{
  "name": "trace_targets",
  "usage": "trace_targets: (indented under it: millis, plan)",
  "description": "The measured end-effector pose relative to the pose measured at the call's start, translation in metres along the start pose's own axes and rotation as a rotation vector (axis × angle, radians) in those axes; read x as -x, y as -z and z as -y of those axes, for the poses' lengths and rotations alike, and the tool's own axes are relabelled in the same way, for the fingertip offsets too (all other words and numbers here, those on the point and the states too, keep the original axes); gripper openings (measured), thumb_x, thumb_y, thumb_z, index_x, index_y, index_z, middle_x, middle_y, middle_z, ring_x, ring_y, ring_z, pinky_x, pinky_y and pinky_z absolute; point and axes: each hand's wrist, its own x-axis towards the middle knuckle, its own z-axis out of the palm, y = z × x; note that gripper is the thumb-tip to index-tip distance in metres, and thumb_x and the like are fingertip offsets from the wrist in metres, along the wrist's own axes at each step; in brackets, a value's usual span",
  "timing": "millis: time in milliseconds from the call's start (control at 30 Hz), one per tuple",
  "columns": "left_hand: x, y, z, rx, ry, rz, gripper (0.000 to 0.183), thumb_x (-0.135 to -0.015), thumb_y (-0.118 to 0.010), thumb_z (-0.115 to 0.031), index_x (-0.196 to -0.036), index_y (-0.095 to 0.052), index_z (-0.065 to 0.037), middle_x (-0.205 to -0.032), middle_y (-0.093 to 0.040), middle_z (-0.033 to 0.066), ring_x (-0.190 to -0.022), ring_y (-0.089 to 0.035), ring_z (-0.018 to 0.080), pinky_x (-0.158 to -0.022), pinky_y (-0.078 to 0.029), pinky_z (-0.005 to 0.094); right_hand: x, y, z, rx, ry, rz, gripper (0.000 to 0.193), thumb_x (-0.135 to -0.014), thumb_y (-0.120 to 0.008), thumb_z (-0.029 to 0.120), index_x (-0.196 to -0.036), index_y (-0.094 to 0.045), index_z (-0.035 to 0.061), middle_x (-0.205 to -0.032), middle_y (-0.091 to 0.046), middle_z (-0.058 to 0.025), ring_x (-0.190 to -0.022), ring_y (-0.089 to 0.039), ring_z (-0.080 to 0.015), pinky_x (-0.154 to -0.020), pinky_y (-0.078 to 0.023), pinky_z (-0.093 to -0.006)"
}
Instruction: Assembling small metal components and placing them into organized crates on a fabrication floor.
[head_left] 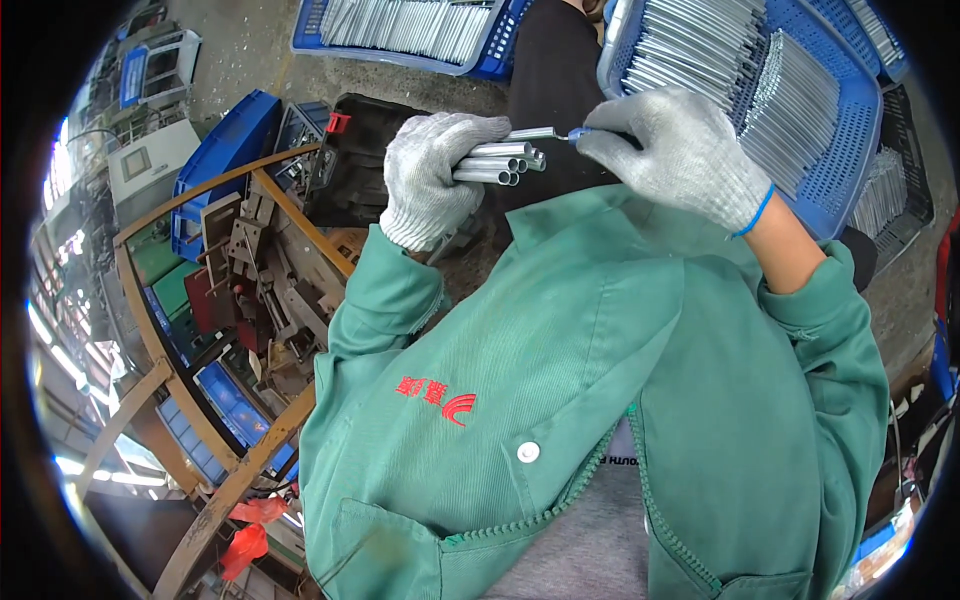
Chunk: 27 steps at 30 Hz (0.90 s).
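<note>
In a grey-white knit glove, my left hand is closed round a small bundle of shiny metal tubes, their open ends pointing right. One tube sticks out above the others. My right hand, gloved the same way, pinches a small blue-handled tool with a thin metal shaft. That shaft meets the open end of the upper tube; whether the tip is inside it I cannot tell. Most of the tool's handle is hidden by my fingers.
Blue baskets full of metal tubes stand at the far right and far middle. An open black case lies beyond my left hand. At left, a wooden-edged frame surrounds metal parts and blue bins.
</note>
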Motion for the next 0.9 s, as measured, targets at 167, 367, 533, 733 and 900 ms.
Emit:
trace_targets:
  millis: [167, 367, 533, 733, 900]
  plan:
    - [-0.003, 0.001, -0.012, 0.032, 0.291, 0.171, 0.037, -0.07, -0.073, 0.0, -0.107, -0.075, -0.006, -0.092, -0.077, 0.0066, -0.08, -0.072, 0.0242, -0.076, -0.054, 0.0349, 0.003, -0.001, -0.007, 0.028, -0.066, -0.013, 0.025, -0.089, -0.068, 0.03, -0.095, -0.081, 0.0094, -0.067, -0.07, -0.0064, -0.056, -0.064, -0.0234, -0.057, -0.05, -0.0332]
    - [0.015, -0.021, 0.011, 0.276, 0.42, 0.054, 0.021, -0.09, -0.072, -0.002, -0.111, -0.072, 0.0, -0.094, -0.076, 0.0048, -0.081, -0.068, 0.0136, -0.071, -0.053, 0.0251, 0.011, -0.002, -0.012, 0.058, -0.049, -0.1, 0.025, -0.089, -0.068, 0.029, -0.095, -0.081, 0.0086, -0.067, -0.07, -0.0061, -0.055, -0.063, -0.0227, -0.056, -0.05, -0.0328]
    - [0.004, -0.018, -0.003, 0.531, 0.475, 0.096, 0.017, -0.093, -0.07, -0.003, -0.109, -0.072, 0.002, -0.091, -0.076, 0.0058, -0.077, -0.068, 0.0125, -0.068, -0.055, 0.0244, 0.016, 0.002, -0.005, 0.043, -0.054, -0.124, 0.028, -0.094, -0.061, 0.033, -0.093, -0.08, 0.0126, -0.07, -0.072, -0.0057, -0.063, -0.068, -0.0266, -0.061, -0.053, -0.0371]
    - [0.002, -0.01, -0.01, 0.531, 0.575, 0.162, 0.014, -0.093, -0.071, -0.003, -0.106, -0.073, 0.003, -0.086, -0.076, 0.0074, -0.07, -0.067, 0.0122, -0.064, -0.054, 0.0235, 0.019, 0.01, 0.001, 0.075, -0.013, -0.092, 0.028, -0.094, -0.062, 0.034, -0.093, -0.08, 0.0132, -0.072, -0.072, -0.0055, -0.064, -0.068, -0.026, -0.062, -0.053, -0.0368]
    - [0.002, -0.011, -0.014, 0.442, 0.541, 0.153, 0.016, -0.092, -0.073, -0.008, -0.106, -0.074, -0.001, -0.082, -0.074, 0.0054, -0.063, -0.06, 0.012, -0.059, -0.051, 0.0267, 0.022, 0.01, -0.001, 0.098, 0.009, -0.103, 0.027, -0.094, -0.063, 0.033, -0.093, -0.08, 0.0134, -0.072, -0.072, -0.0054, -0.064, -0.068, -0.0258, -0.063, -0.054, -0.0361]
